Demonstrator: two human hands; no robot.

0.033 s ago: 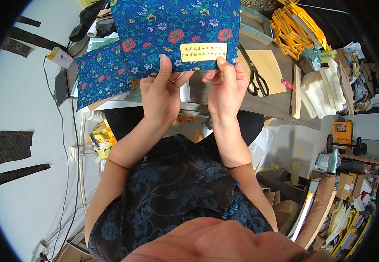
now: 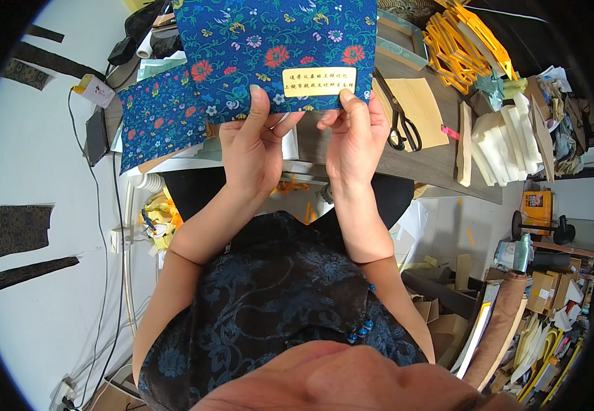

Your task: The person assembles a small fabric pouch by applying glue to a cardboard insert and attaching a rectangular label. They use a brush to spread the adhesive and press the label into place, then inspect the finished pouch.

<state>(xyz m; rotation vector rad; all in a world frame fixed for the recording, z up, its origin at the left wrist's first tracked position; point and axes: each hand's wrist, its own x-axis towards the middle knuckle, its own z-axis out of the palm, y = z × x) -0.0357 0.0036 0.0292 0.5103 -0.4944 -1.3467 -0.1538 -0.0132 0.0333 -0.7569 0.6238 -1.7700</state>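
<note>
My hands hold up a blue floral brocade panel [image 2: 256, 44] by its lower edge. A cream label [image 2: 304, 88] with dark lettering sits near its lower right corner. My left hand [image 2: 252, 154] grips the panel left of the label, thumb on the front and fingers behind. At the label's lower right, my right hand [image 2: 353, 147] pinches the edge with its thumb on the label's border. The panel's top runs out of view, and its back is hidden. Left of it lies a second blue floral piece [image 2: 156, 120] with matching pattern.
Black scissors [image 2: 397, 113] lie right of my right hand, partly on tan paper [image 2: 425, 113]. Farther right stand pale foam-like blocks [image 2: 502, 147] and a pile of yellow frame-like pieces [image 2: 458, 48]. Black cords [image 2: 115, 226] hang along the white wall at left.
</note>
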